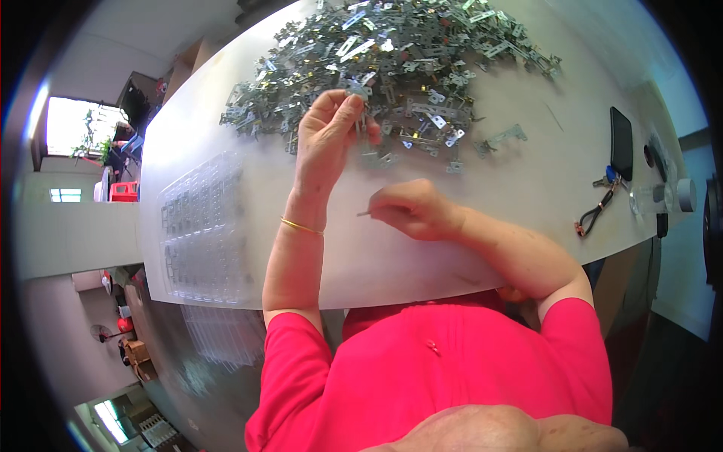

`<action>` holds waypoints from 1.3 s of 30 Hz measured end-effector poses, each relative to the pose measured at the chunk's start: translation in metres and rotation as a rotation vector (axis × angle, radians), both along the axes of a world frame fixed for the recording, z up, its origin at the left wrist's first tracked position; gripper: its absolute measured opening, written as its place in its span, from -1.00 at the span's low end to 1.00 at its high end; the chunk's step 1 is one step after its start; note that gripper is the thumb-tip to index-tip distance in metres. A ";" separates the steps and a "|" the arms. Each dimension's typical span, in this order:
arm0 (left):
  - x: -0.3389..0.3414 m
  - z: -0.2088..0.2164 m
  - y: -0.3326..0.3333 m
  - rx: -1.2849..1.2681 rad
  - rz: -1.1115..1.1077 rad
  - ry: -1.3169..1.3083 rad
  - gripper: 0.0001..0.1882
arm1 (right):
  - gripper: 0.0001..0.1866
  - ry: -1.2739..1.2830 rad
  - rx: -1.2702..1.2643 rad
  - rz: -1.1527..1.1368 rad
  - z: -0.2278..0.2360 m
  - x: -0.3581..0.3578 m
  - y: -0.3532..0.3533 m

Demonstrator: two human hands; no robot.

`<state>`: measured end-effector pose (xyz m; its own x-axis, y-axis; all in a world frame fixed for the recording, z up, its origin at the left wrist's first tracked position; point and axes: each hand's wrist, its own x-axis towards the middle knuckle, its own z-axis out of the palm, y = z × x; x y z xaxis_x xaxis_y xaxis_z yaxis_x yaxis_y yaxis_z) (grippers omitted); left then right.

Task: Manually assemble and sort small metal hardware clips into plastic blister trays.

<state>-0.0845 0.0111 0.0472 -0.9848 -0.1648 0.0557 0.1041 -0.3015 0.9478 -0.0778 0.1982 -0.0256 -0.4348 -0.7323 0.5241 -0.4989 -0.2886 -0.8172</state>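
My left hand (328, 137) is raised at the near edge of a big heap of small metal parts (407, 71). Its thumb and fingers are pinched on a small metal bracket (360, 92), largely covered by the fingers and overlapping the heap in view. Lower and to the right, my right hand (416, 211) is closed just above the white table (422, 271). From its fingertips a short, thin grey metal piece (364, 213) sticks out to the left. The rest of that piece is hidden in the hand. Several loose metal brackets (503, 138) lie at the heap's right edge.
Clear plastic trays (203, 226) with moulded pockets lie at the table's left. On the right are a black phone (621, 143), keys with a black strap (599, 207) and a clear bottle (655, 197) on its side. The table's front edge runs close to my body.
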 end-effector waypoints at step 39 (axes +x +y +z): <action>0.075 -0.032 -0.046 -0.293 0.152 -0.083 -0.87 | -0.92 -0.286 0.162 -0.406 0.017 0.001 -0.050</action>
<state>-0.0094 -0.0350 0.0151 -0.9533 -0.2990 0.0432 0.0458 -0.0018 0.9989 -0.0772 0.1486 -0.0088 -0.8096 -0.5371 0.2368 -0.2949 0.0234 -0.9552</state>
